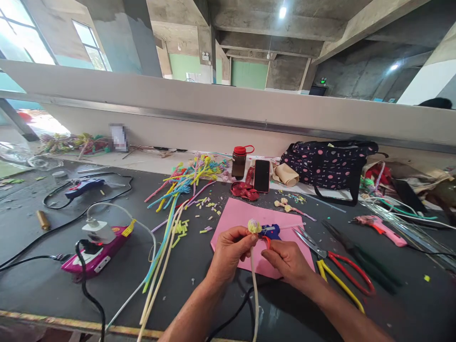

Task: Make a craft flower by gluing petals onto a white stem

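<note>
2 things held. left hand (pixel 231 247) pinches narrow at the base of a fluffy yellow-lilac ball (pixel 254 226), cream stem (pixel 255 289) hanging down between the hands. right hand (pixel 289 260) is curled on a blue glue gun (pixel 271 232), by its orange trigger (pixel 267 242); pressed or not, can't tell. gun sits just beside the ball, contact unclear, nozzle hidden. pink sheet (pixel 228 216) lies under ball and gun.

step in hand looks like gluing at the ball. next move probably calls for a steady ball and the gun's front end kept clear of the left hand.

right of right hand: shears (pixel 312 246). left of left hand: cut yellow-green bits (pixel 181 227), loose long stems (pixel 158 285). beyond both hands: upright phone (pixel 261 175).
</note>
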`<action>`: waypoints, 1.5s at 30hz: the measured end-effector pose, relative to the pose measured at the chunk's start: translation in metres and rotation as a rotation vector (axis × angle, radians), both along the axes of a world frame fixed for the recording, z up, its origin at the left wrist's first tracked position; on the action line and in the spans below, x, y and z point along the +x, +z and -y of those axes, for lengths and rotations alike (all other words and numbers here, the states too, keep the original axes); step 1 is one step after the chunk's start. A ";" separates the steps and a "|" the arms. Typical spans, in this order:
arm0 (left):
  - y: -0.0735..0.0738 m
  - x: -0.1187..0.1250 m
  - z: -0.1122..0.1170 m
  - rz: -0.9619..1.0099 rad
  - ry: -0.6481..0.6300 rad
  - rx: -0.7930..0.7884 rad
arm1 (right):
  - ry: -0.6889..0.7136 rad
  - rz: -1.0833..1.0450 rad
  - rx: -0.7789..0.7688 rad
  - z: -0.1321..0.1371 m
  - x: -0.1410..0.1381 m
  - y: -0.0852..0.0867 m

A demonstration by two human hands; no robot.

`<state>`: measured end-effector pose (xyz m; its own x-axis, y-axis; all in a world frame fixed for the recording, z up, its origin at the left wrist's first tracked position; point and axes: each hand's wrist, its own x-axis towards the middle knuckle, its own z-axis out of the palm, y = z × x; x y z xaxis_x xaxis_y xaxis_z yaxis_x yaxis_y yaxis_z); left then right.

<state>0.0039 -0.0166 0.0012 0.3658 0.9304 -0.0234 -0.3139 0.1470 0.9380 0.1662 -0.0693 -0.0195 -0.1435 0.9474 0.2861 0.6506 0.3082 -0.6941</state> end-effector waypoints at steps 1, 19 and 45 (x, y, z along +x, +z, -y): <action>0.000 0.000 0.000 0.003 -0.011 -0.016 | -0.020 -0.013 0.007 0.000 0.000 0.000; -0.002 0.000 -0.005 0.030 -0.070 -0.133 | -0.319 0.192 0.101 0.007 0.081 0.018; -0.010 -0.006 -0.011 0.312 -0.203 -0.373 | -0.401 0.600 -0.012 0.059 0.116 -0.018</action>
<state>-0.0018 -0.0058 -0.0084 0.5802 0.7894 -0.2004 -0.5007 0.5398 0.6767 0.2823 -0.1281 -0.0375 0.0871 0.9627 0.2562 0.9822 -0.0400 -0.1838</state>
